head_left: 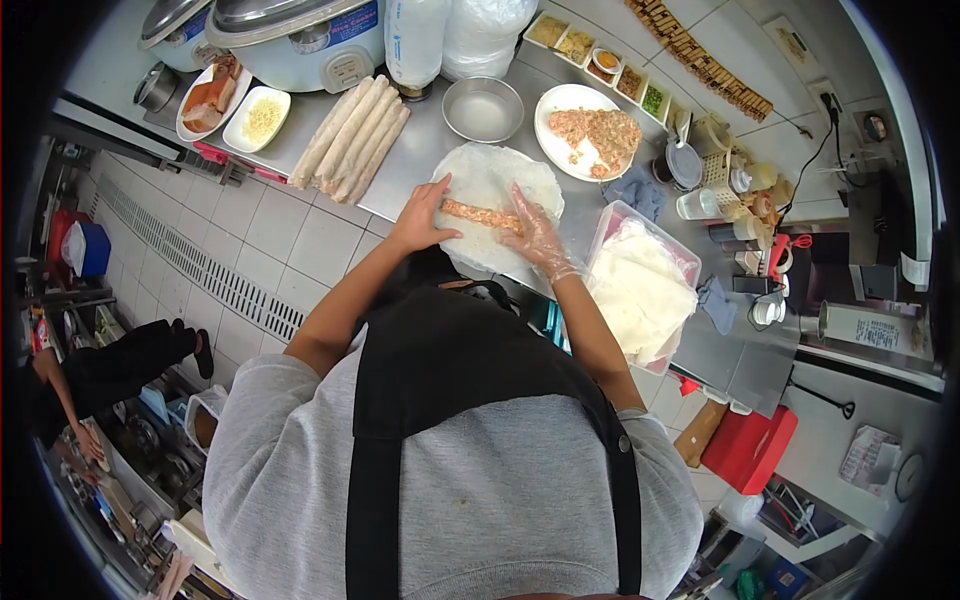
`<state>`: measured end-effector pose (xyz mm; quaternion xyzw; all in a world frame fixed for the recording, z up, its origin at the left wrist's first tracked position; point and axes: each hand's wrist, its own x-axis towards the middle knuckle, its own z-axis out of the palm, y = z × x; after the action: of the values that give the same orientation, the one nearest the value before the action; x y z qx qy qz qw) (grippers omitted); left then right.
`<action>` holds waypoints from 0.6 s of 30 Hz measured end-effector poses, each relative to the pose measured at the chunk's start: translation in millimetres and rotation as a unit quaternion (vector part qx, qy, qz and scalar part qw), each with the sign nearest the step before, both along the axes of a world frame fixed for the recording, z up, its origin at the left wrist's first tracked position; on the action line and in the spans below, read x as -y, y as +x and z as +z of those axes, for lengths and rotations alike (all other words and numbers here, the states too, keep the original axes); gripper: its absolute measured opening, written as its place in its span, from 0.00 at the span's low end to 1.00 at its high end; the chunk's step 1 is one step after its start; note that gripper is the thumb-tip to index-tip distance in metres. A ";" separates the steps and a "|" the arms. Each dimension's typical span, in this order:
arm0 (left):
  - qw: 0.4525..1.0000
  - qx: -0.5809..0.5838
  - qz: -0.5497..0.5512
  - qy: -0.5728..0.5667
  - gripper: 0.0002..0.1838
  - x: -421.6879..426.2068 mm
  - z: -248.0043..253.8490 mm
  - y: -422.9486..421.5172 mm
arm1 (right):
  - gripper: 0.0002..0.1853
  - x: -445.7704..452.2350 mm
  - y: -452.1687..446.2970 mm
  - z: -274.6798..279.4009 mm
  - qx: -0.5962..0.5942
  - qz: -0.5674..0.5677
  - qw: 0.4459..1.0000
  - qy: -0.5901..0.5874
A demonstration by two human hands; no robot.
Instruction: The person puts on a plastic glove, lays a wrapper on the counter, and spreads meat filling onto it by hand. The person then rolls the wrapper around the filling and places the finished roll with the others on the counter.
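A round, thin white wrapper [490, 168] lies flat at the near edge of the steel counter. Across its middle runs a strip of pinkish minced filling [478, 215]. My left hand [425, 213], bare, is at the strip's left end with thumb and fingers apart. At the right end, my right hand [535, 235] wears a clear plastic glove, fingers spread, its fingertips touching the filling. Beyond the wrapper are a metal bowl [483, 110] and a white plate of minced filling [590, 130]. Several finished long rolls [350, 140] lie to the left.
A pink-rimmed tub [610, 215] holds stacked wrappers [640, 285] on the right. Rice cookers [300, 45] and small dishes of toppings [600, 65] line the back. A co-worker in dark clothes [120, 370] is at the far left, across the tiled floor.
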<state>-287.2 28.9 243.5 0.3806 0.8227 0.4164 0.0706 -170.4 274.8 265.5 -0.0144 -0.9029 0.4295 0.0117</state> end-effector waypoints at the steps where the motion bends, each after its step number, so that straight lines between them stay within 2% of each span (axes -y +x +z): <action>1: 1.000 -0.005 0.001 0.000 0.60 0.6 -0.5 0.5 | 0.49 -2.1 2.0 -1.8 -0.008 0.002 1.000 0.027; 9: 1.000 -0.005 0.000 0.010 0.60 1.3 -2.7 0.4 | 0.46 -15.4 10.0 8.6 -0.020 0.024 0.994 0.107; 11: 1.000 -0.001 0.002 0.008 0.60 0.6 -2.9 0.6 | 0.45 -16.4 9.9 19.0 0.067 0.001 0.990 0.125; 12: 1.000 0.002 0.002 0.008 0.60 1.0 -3.2 1.0 | 0.45 -15.3 11.2 19.0 0.067 0.001 0.990 0.125; 14: 1.000 0.003 0.002 0.008 0.60 0.2 -2.0 -0.2 | 0.41 -11.0 9.9 23.0 -0.023 -0.007 0.995 0.094; 18: 1.000 0.007 0.004 0.003 0.60 1.0 -0.6 1.5 | 0.37 -2.9 7.1 27.8 -0.020 -0.006 0.990 0.140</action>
<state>-285.7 27.9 243.0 0.3749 0.8221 0.4222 0.0736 -163.4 277.7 293.4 -0.0096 -0.9537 0.2987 0.0340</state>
